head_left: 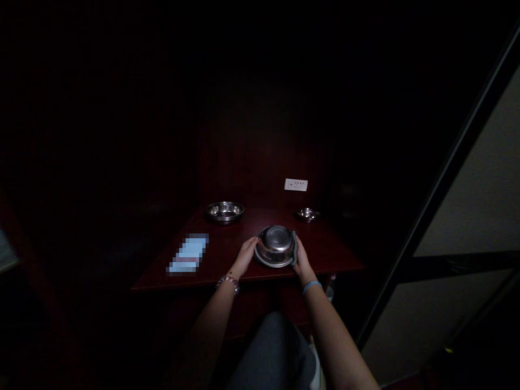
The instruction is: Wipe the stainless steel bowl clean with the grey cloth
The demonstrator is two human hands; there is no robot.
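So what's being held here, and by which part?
An upturned metal bowl: the left hand grips its rim's left side; the right hand holds the opposite side, a grey cloth between.

1 beaded bracelet (pixel 228 281) at left, 1 light-blue wristband (pixel 312 286) at right, grey-blue trousers (pixel 270 355).

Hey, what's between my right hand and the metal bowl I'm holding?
In the head view, a dark greyish cloth lies between your right hand and the metal bowl.
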